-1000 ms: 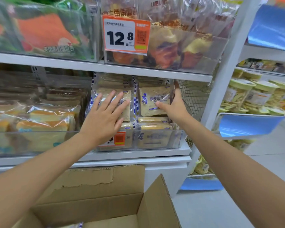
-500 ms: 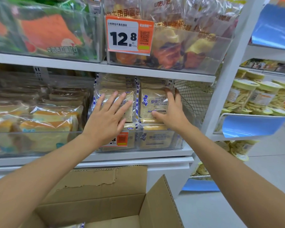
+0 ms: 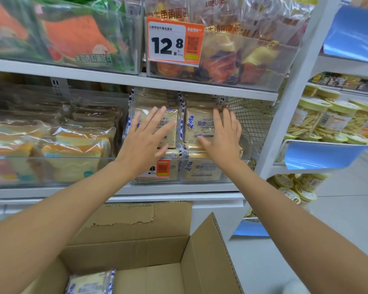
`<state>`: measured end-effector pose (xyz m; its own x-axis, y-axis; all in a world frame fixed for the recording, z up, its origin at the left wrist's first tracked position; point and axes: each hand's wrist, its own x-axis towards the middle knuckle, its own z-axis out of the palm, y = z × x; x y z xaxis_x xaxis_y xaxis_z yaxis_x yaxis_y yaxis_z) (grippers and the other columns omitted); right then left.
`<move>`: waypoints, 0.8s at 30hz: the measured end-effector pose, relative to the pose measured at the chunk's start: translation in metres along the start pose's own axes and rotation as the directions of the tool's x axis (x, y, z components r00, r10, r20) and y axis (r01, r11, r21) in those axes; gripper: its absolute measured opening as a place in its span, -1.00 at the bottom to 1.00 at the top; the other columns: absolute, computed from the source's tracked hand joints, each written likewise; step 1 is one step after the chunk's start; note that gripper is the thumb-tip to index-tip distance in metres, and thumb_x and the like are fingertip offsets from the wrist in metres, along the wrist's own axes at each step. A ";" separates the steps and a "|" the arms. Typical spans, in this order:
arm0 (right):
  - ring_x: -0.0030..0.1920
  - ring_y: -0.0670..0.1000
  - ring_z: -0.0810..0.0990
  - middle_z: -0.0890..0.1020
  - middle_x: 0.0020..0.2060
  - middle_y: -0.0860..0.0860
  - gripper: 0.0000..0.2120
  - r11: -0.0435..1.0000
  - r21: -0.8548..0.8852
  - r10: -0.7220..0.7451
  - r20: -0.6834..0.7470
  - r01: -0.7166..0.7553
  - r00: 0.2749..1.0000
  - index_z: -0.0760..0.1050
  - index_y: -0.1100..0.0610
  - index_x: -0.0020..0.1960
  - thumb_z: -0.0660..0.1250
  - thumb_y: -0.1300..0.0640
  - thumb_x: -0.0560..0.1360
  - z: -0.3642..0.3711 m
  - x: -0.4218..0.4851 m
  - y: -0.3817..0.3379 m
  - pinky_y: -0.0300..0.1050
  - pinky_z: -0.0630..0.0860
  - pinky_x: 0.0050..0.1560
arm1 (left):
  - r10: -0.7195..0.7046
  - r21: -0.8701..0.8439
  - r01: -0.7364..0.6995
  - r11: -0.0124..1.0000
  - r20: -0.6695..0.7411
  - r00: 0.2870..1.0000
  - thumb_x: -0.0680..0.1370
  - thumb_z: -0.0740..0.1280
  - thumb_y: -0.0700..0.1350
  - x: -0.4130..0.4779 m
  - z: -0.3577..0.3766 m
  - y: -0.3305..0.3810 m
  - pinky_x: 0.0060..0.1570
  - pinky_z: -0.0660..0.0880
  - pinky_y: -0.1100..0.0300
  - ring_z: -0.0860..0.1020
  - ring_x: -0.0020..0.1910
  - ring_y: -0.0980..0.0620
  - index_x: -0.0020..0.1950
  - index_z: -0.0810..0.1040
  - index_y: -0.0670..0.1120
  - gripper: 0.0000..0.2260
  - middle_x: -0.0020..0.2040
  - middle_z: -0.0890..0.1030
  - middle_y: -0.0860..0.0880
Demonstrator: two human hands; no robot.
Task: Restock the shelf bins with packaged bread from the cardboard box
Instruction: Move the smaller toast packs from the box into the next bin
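Since the earlier frame the right hand has slid from the edge onto the face of the bread packs. The left hand also lies flat, fingers straight, squaring them in the shelf bin at 12 o'clock. Next, probably: fetch another from the cardboard box at 6 o'clock.

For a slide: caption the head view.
Left hand and right hand press wrapped bread packs in clear plastic bin above brown cardboard box.
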<state>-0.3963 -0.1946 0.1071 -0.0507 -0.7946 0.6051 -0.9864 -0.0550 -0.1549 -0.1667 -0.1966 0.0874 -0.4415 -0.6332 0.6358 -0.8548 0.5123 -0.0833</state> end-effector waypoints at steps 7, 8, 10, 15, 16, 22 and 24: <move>0.56 0.19 -0.19 -0.04 0.58 0.10 -0.33 0.999 -0.031 0.010 0.149 -0.005 0.989 0.04 -0.04 0.58 0.27 -0.07 0.57 -0.014 -0.008 -0.013 0.21 -0.14 0.52 | -0.126 -0.289 0.111 0.951 -0.034 0.991 0.52 0.38 -0.13 -0.046 -0.033 0.006 0.06 0.50 -0.05 0.53 0.13 -0.06 0.19 0.55 -0.09 -0.76 0.17 0.55 -0.04; 0.56 0.20 -0.18 -0.02 0.58 0.11 -0.35 0.999 -0.034 0.033 0.195 -0.027 0.980 0.03 -0.04 0.58 0.24 -0.07 0.59 -0.017 -0.003 -0.014 0.22 -0.13 0.52 | -0.123 -0.299 0.116 0.947 -0.003 0.992 0.53 0.38 -0.13 -0.053 -0.036 0.005 0.07 0.51 -0.06 0.53 0.14 -0.05 0.19 0.55 -0.09 -0.75 0.18 0.55 -0.04; 0.56 0.24 -0.12 0.01 0.57 0.15 -0.36 0.997 0.010 0.067 0.273 -0.072 0.960 0.04 0.01 0.57 0.25 -0.06 0.59 -0.024 0.007 -0.016 0.20 -0.08 0.52 | -0.128 -0.277 0.137 0.951 0.050 0.991 0.54 0.38 -0.10 -0.058 -0.040 0.003 0.16 0.47 -0.06 0.50 0.22 -0.04 0.25 0.54 -0.07 -0.71 0.25 0.53 -0.03; 0.56 0.25 -0.07 0.02 0.56 0.17 -0.30 0.968 0.193 0.102 0.280 -0.160 0.954 0.07 0.06 0.56 0.35 0.03 0.55 -0.021 0.012 -0.020 0.11 -0.02 0.52 | -0.156 -0.235 0.168 0.957 0.070 0.985 0.58 0.34 -0.10 -0.043 -0.037 0.005 0.30 0.33 -0.08 0.38 0.40 -0.12 0.39 0.48 -0.03 -0.63 0.47 0.39 -0.07; 0.56 0.25 -0.07 0.02 0.56 0.17 -0.31 0.967 0.198 0.102 0.270 -0.159 0.958 0.07 0.05 0.56 0.35 0.02 0.55 -0.018 0.012 -0.018 0.11 -0.02 0.52 | -0.150 -0.237 0.166 0.957 0.083 0.985 0.59 0.32 -0.09 -0.038 -0.033 0.006 0.34 0.30 -0.08 0.34 0.43 -0.12 0.42 0.46 -0.01 -0.62 0.49 0.35 -0.06; 0.56 0.20 -0.15 -0.16 0.57 0.16 -0.35 0.956 0.249 0.104 0.204 -0.155 0.973 0.14 -0.01 0.54 0.35 -0.01 0.55 -0.011 0.005 -0.013 0.09 0.04 0.51 | -0.136 -0.144 0.159 0.977 0.156 0.978 0.64 0.19 0.06 -0.022 -0.010 0.013 0.47 0.10 -0.07 0.09 0.55 -0.08 0.54 0.28 0.07 -0.55 0.59 0.14 -0.04; 0.56 0.19 -0.19 -0.20 0.56 0.15 -0.36 0.951 0.270 0.105 0.183 -0.153 0.977 0.15 -0.02 0.54 0.36 0.01 0.55 -0.011 0.002 -0.013 0.08 0.05 0.50 | -0.136 -0.097 0.156 0.983 0.186 0.973 0.65 0.15 0.10 -0.023 -0.008 0.014 0.49 0.03 -0.05 0.01 0.57 -0.07 0.57 0.18 0.08 -0.51 0.61 0.06 -0.04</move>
<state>-0.3854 -0.1885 0.1191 -0.1242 -0.8932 0.4321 -0.8878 -0.0945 -0.4504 -0.1666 -0.1704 0.0776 -0.3645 -0.7937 0.4870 -0.8825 0.4614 0.0915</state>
